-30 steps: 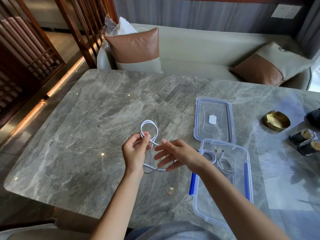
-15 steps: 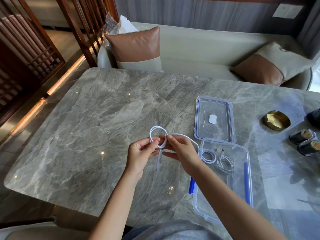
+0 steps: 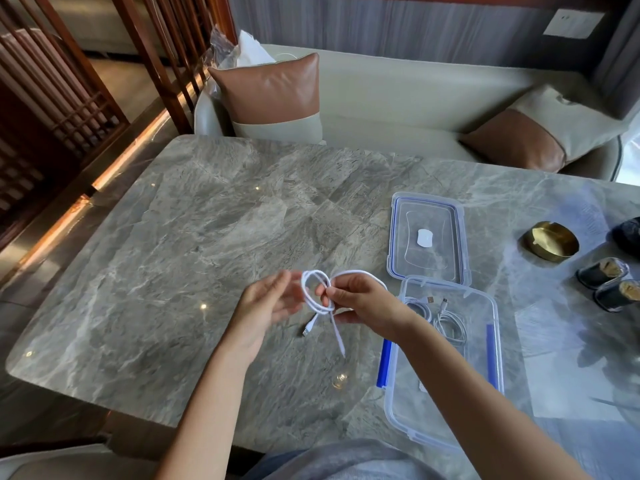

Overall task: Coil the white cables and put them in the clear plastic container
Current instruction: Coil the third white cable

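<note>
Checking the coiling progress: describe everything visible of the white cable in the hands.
The white cable is thin and plastic-looking. It is bent into a small loose loop held above the grey marble table. The right hand pinches the loop where the strands cross; another bend arches over that hand. Two ends hang free, one with a metal USB plug. The left hand is open beside the loop; whether it touches is blurred.
</note>
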Action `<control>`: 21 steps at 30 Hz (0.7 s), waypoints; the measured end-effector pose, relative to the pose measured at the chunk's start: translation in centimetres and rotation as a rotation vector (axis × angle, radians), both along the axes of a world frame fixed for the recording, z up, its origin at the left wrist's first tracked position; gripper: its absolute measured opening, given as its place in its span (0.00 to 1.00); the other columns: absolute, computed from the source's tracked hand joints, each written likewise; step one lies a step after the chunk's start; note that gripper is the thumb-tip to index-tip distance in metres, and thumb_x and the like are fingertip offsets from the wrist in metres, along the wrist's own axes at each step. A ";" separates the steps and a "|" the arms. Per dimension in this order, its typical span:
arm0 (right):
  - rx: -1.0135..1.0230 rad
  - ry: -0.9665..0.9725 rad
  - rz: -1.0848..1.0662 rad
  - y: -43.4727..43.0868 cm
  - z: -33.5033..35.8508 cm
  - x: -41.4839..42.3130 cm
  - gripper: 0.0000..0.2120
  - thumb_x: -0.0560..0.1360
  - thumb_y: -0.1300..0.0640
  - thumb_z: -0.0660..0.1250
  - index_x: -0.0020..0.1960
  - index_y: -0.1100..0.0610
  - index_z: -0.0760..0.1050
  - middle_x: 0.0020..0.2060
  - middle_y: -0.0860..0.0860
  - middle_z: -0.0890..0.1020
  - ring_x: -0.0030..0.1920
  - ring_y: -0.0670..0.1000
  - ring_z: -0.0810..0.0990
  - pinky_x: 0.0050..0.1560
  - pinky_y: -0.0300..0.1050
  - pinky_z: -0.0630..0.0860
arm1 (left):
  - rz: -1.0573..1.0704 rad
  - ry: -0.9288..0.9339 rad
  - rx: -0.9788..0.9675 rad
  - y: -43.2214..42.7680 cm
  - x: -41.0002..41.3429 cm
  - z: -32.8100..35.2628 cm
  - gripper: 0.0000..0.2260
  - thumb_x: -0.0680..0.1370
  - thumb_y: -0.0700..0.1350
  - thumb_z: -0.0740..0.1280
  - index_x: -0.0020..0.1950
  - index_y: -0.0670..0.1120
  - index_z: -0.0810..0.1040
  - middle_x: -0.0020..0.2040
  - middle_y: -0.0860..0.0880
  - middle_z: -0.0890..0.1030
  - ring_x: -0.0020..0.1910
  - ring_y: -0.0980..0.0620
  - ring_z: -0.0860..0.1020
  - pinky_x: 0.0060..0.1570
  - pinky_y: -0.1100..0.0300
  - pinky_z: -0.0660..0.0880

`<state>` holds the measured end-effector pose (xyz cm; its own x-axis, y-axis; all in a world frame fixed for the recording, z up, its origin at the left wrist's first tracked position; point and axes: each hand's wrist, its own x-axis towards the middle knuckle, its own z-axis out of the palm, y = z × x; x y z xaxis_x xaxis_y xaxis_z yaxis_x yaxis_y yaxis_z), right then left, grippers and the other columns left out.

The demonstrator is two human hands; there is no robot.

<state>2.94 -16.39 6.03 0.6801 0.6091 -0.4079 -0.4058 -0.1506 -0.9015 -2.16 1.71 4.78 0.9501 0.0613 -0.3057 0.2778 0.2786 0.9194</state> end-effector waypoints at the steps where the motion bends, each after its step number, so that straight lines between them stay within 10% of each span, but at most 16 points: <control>1: -0.015 0.000 0.050 -0.2 0.0 0.0 0.12 0.79 0.60 0.59 0.41 0.53 0.77 0.33 0.46 0.78 0.37 0.42 0.77 0.39 0.34 0.76 | 0.086 -0.001 -0.014 0.3 0.1 -0.1 0.10 0.73 0.52 0.66 0.47 0.48 0.83 0.40 0.50 0.85 0.43 0.53 0.83 0.43 0.63 0.80; 4: -0.043 -0.016 0.244 -0.9 0.4 -0.1 0.15 0.79 0.61 0.59 0.38 0.50 0.79 0.31 0.42 0.78 0.34 0.40 0.75 0.39 0.33 0.73 | 0.118 -0.085 0.085 0.5 0.5 0.2 0.09 0.78 0.40 0.62 0.50 0.49 0.81 0.42 0.51 0.86 0.45 0.54 0.82 0.45 0.65 0.78; 11: -0.238 -0.153 0.549 -1.2 1.4 0.2 0.11 0.78 0.63 0.61 0.44 0.52 0.79 0.31 0.42 0.78 0.34 0.40 0.76 0.39 0.32 0.75 | -0.555 -0.273 0.423 -2.3 2.2 2.6 0.24 0.74 0.27 0.56 0.54 0.53 0.80 0.54 0.58 0.81 0.60 0.62 0.76 0.59 0.74 0.66; 17: -0.450 -0.316 0.504 -1.9 1.4 1.0 0.09 0.76 0.65 0.63 0.52 0.64 0.80 0.35 0.48 0.81 0.35 0.43 0.78 0.41 0.38 0.78 | -0.574 -0.358 1.155 -1.6 2.3 0.8 0.08 0.74 0.45 0.67 0.49 0.56 0.81 0.45 0.60 0.75 0.51 0.62 0.73 0.67 0.65 0.51; 21: -0.552 -0.509 0.364 -2.0 1.4 1.6 0.08 0.75 0.65 0.64 0.47 0.59 0.82 0.34 0.49 0.81 0.33 0.45 0.79 0.40 0.38 0.78 | -0.426 -0.294 1.100 -0.7 1.8 0.4 0.04 0.74 0.50 0.67 0.42 0.52 0.81 0.35 0.57 0.76 0.37 0.59 0.76 0.45 0.58 0.72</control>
